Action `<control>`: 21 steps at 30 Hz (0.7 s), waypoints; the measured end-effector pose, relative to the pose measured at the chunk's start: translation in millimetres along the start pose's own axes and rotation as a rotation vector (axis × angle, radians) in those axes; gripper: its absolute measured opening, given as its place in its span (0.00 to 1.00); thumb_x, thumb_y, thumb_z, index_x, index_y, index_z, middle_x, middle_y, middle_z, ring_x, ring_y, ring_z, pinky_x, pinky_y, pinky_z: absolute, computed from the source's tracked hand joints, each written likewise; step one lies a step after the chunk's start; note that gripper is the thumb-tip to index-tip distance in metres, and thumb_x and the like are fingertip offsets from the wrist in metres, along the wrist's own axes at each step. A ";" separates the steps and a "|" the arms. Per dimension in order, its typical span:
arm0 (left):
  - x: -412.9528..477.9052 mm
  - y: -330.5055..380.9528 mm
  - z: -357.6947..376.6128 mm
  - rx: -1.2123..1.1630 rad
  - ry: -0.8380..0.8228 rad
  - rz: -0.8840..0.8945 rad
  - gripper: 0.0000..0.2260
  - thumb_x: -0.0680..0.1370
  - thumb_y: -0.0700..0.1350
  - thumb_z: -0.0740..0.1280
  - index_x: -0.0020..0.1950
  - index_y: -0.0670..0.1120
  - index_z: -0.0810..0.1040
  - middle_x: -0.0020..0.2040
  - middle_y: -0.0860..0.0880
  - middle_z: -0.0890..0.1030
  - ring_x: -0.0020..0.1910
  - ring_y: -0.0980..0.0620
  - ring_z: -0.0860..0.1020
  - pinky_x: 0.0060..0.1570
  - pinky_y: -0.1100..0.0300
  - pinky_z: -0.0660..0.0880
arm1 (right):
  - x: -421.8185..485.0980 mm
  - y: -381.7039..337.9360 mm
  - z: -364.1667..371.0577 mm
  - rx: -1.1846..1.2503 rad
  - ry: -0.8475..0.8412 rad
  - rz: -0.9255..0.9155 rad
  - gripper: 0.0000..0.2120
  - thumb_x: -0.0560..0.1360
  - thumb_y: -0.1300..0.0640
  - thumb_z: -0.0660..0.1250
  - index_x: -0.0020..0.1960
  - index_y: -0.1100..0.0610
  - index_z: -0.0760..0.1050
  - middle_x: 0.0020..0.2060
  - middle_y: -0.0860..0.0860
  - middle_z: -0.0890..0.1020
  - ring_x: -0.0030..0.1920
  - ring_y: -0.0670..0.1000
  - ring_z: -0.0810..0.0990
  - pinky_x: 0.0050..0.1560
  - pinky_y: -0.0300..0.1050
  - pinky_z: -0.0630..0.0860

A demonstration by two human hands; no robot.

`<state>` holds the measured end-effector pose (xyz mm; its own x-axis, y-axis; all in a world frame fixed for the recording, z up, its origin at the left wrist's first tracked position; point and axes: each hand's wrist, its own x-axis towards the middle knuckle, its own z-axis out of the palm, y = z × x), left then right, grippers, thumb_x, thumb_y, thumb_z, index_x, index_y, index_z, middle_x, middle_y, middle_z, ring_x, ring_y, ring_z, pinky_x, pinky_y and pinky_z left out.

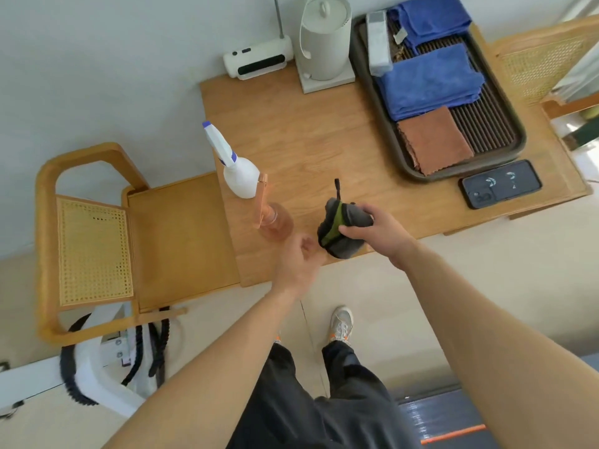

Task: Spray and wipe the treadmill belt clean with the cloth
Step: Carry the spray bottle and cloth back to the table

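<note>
My right hand (376, 231) grips a bunched grey and green cloth (337, 231) just above the near edge of the wooden table (324, 134). My left hand (298, 264) hovers beside it with loosely curled fingers and holds nothing. A clear pink spray bottle (274, 218) stands just left of that hand. Behind it stands a white spray bottle (235, 170) with a blue-tipped nozzle. A corner of the dark treadmill belt (434, 416) with an orange stripe shows at the bottom right, behind my right arm.
A dark tray (512, 131) holds folded blue cloths (428, 82) and a brown cloth (434, 140). A phone (500, 184), a white kettle (324, 40) and a white device (259, 59) sit on the table. A wooden chair (136, 241) stands at left.
</note>
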<state>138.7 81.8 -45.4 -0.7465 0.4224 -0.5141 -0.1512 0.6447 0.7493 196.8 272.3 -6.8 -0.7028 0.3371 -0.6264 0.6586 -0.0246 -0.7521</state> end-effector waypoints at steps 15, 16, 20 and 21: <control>52.5 28.3 11.8 -0.381 -0.371 -0.011 0.14 0.77 0.42 0.77 0.59 0.54 0.80 0.55 0.54 0.86 0.51 0.62 0.84 0.50 0.68 0.78 | 21.8 -25.6 -18.7 0.074 0.056 -0.082 0.22 0.78 0.45 0.69 0.55 0.66 0.78 0.45 0.57 0.85 0.48 0.54 0.86 0.41 0.48 0.84; 53.1 26.9 11.7 -0.425 -0.362 -0.044 0.14 0.77 0.43 0.77 0.60 0.53 0.81 0.55 0.53 0.86 0.52 0.59 0.84 0.51 0.66 0.79 | 28.2 -21.4 -16.5 0.088 0.071 -0.059 0.21 0.79 0.44 0.68 0.55 0.64 0.79 0.45 0.57 0.86 0.48 0.54 0.86 0.42 0.50 0.85; 62.2 16.3 14.7 -0.546 -0.227 -0.223 0.26 0.72 0.50 0.80 0.67 0.47 0.79 0.59 0.47 0.86 0.58 0.46 0.85 0.53 0.52 0.84 | 57.7 -9.6 -6.7 0.160 0.126 0.004 0.17 0.80 0.45 0.67 0.55 0.58 0.82 0.47 0.55 0.87 0.49 0.53 0.86 0.44 0.53 0.85; 62.3 14.5 15.3 -0.547 -0.193 -0.264 0.26 0.73 0.47 0.81 0.68 0.46 0.78 0.60 0.47 0.85 0.57 0.45 0.85 0.53 0.49 0.85 | 64.3 -8.2 -4.4 0.162 0.144 0.022 0.15 0.80 0.46 0.67 0.55 0.57 0.81 0.47 0.54 0.86 0.50 0.53 0.86 0.43 0.51 0.85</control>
<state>99.9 127.2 -72.9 -0.5166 0.4335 -0.7384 -0.6615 0.3455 0.6656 147.4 298.4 -40.0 -0.6354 0.4652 -0.6164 0.6136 -0.1804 -0.7687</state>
